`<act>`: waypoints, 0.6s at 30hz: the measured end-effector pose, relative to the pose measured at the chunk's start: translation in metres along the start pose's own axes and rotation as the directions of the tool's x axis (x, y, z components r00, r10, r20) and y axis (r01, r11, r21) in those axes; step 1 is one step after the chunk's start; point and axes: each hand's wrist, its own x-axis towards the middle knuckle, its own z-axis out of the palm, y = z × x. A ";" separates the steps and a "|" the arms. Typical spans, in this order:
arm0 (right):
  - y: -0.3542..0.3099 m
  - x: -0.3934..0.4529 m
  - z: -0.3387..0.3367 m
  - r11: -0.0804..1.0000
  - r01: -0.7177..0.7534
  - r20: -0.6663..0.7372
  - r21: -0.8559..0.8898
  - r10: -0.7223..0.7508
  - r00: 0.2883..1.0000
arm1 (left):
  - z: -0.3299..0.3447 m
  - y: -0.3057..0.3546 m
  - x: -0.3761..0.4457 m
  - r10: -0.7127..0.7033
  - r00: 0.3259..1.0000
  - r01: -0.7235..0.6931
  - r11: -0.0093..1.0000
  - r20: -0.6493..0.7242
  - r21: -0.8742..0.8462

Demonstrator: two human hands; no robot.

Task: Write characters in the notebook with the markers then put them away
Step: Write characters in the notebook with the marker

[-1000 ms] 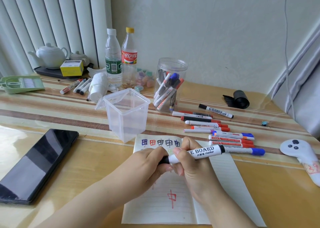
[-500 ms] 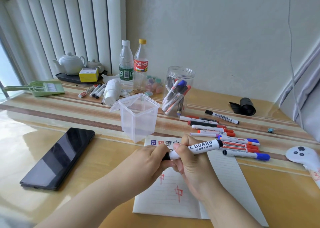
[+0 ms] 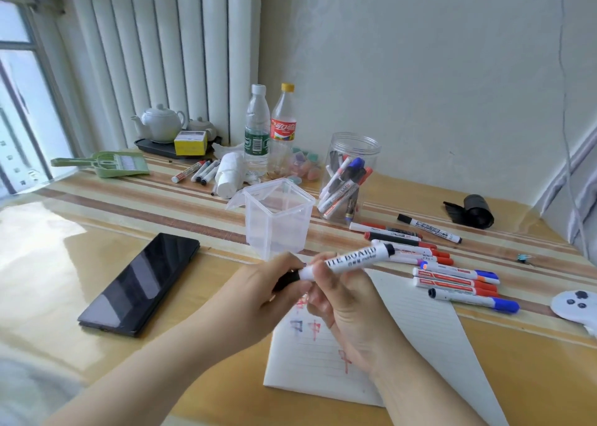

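1. An open lined notebook lies nearest on the table, with red characters on its left page; one reads like 中, the others are blurred or hidden by the hands.
2. Above the notebook, the right hand grips the white barrel of a whiteboard marker, printed "…ITE BOARD marker" with small Chinese text I cannot read.
3. The left hand pinches the marker's black cap end; whether the cap is seated or partly off I cannot tell.
4. Left of the hands, a black phone lies face up, screen dark.
5. Right of the hands, loose markers with red, blue and black caps lie in rough rows; their labels are too small to read.
6. At the right edge sits a white controller with dark buttons.
7. Just behind the hands stands a clear square plastic container, lid hinged open.
8. Behind and right of it, a round clear jar holds several upright markers.
9. Farther right lies a black roll.
10. Farther back stand two bottles: one with a green label, one with a yellow cap and red label bearing white Chinese script.
11. To their left are a few more markers, a green dustpan, a yellow box and a white teapot on a dark tray.
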 end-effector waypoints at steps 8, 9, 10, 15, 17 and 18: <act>-0.002 0.028 0.120 0.993 -0.067 0.151 -0.093 0.081 0.985 | -0.145 -0.005 -0.103 -0.354 0.790 0.494 0.851 -0.501 0.177; 0.002 0.028 0.146 0.989 -0.093 0.238 -0.112 0.117 0.964 | -0.167 -0.005 -0.129 -0.371 0.726 0.563 0.804 -0.579 0.191; 0.011 0.027 0.173 0.985 -0.114 0.320 -0.132 0.151 0.935 | -0.186 -0.004 -0.157 -0.386 0.660 0.633 0.748 -0.644 0.200; 0.086 0.006 0.310 0.922 -0.339 0.521 -0.185 0.384 0.762 | -0.235 -0.001 -0.306 -0.491 0.332 0.895 0.434 -0.805 0.104; 0.125 -0.005 0.351 0.859 -0.445 0.527 -0.253 0.508 0.681 | -0.232 0.000 -0.357 -0.507 0.246 0.944 0.319 -0.826 0.086; 0.146 -0.010 0.366 0.829 -0.473 0.527 -0.300 0.557 0.642 | -0.227 -0.002 -0.381 -0.516 0.203 0.963 0.258 -0.832 0.075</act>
